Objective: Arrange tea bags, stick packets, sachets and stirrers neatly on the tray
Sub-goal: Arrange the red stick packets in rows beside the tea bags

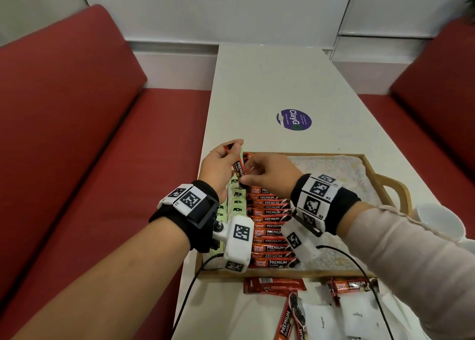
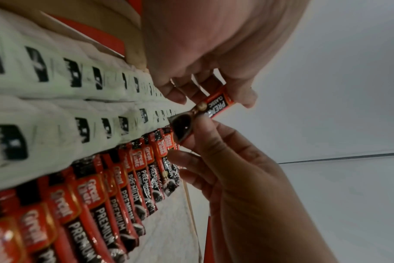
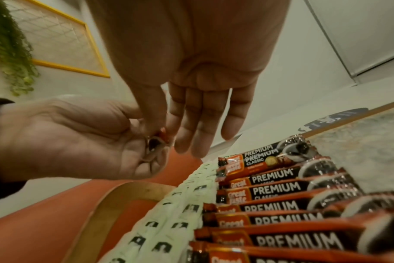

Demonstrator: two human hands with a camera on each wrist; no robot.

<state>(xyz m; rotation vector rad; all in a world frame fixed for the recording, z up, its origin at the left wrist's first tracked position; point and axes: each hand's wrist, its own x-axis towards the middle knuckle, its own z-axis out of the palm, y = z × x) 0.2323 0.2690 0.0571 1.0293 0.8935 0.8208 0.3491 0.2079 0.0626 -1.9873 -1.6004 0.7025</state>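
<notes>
A wooden tray (image 1: 282, 273) holds a column of pale green tea bags (image 1: 236, 201) along its left side and a column of red coffee stick packets (image 1: 270, 227) beside them. Above the tray's far left corner both hands hold one more red stick packet (image 1: 238, 167), tilted. My left hand (image 1: 221, 165) grips its far end; my right hand (image 1: 267, 172) pinches its near end between thumb and forefinger, the other fingers straight. The left wrist view shows the held stick packet (image 2: 214, 105) over the tea bags (image 2: 79, 85). In the right wrist view the held stick packet (image 3: 155, 144) is mostly hidden by fingers.
Loose red stick packets (image 1: 275, 285) and white sugar sachets (image 1: 321, 319) lie on the white table in front of the tray. White cups (image 1: 437, 221) stand by the tray's right handle. The tray's right half (image 1: 334, 175) shows bare lining. Red benches flank the table.
</notes>
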